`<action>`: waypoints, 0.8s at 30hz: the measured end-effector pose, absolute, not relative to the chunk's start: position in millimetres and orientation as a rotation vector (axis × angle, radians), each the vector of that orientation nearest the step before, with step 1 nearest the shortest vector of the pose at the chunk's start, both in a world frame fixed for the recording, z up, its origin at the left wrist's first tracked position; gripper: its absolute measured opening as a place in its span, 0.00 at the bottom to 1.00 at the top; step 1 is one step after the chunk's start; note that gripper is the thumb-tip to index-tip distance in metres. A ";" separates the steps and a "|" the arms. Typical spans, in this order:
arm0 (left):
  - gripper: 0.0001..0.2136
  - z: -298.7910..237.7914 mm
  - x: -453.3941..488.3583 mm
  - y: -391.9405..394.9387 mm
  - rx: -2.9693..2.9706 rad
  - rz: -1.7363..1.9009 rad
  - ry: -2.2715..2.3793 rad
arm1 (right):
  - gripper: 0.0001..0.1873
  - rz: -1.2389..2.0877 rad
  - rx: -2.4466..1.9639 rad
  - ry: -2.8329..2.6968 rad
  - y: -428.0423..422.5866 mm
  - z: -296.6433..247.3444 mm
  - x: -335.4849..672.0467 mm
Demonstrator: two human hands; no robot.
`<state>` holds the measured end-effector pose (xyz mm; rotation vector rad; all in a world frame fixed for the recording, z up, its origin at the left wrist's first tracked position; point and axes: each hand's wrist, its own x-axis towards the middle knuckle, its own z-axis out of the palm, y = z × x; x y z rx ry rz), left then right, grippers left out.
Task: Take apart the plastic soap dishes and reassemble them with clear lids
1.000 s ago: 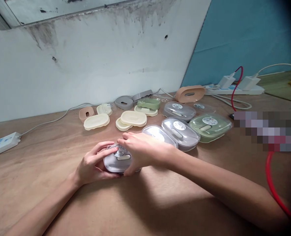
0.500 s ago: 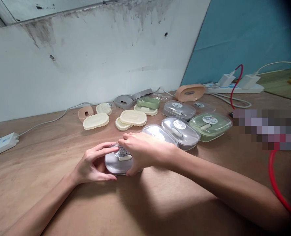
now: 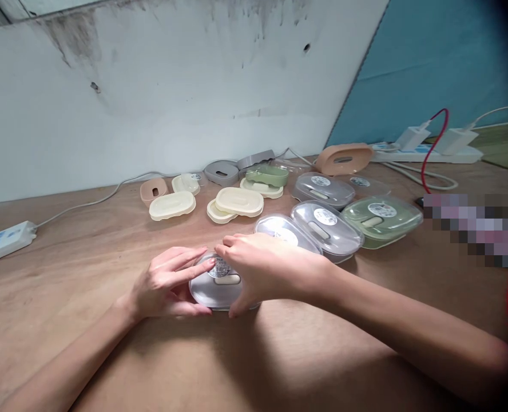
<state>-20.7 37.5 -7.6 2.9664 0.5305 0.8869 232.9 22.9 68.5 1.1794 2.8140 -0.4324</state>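
A grey oval soap box [image 3: 213, 294] with a clear lid sits on the table in front of me, a round label and a pale slot on its top. My left hand [image 3: 159, 283] grips its left end, thumb at the near edge and a fingertip on the label. Over the right end is my right hand [image 3: 266, 266], its fingers on the far side and its thumb at the near side. That hand hides much of the box's right part. Just behind it stands another grey lidded box [image 3: 297, 232], apparently apart from the held one.
Beyond are a grey lidded box [image 3: 326, 229], a green one [image 3: 378, 220], cream oval pieces [image 3: 239, 201], grey trays [image 3: 222, 173] and an orange tray [image 3: 344, 159]. Power strips lie at left [image 3: 7, 243] and back right [image 3: 434, 153], with cables. A wall closes off the back.
The view has shifted a little, so table items appear farther right. Both hands stay on the grey soap box, with only slight finger movement on the left.
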 end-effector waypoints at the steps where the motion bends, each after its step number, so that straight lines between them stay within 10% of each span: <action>1: 0.38 -7.3 -19.9 37.0 2.989 0.901 0.519 | 0.37 -0.411 1.187 2.807 21.4 69.3 231.9; 24: 0.30 -7.6 -26.4 44.4 2.958 0.821 0.545 | 0.52 -0.282 1.099 2.998 26.0 31.0 236.1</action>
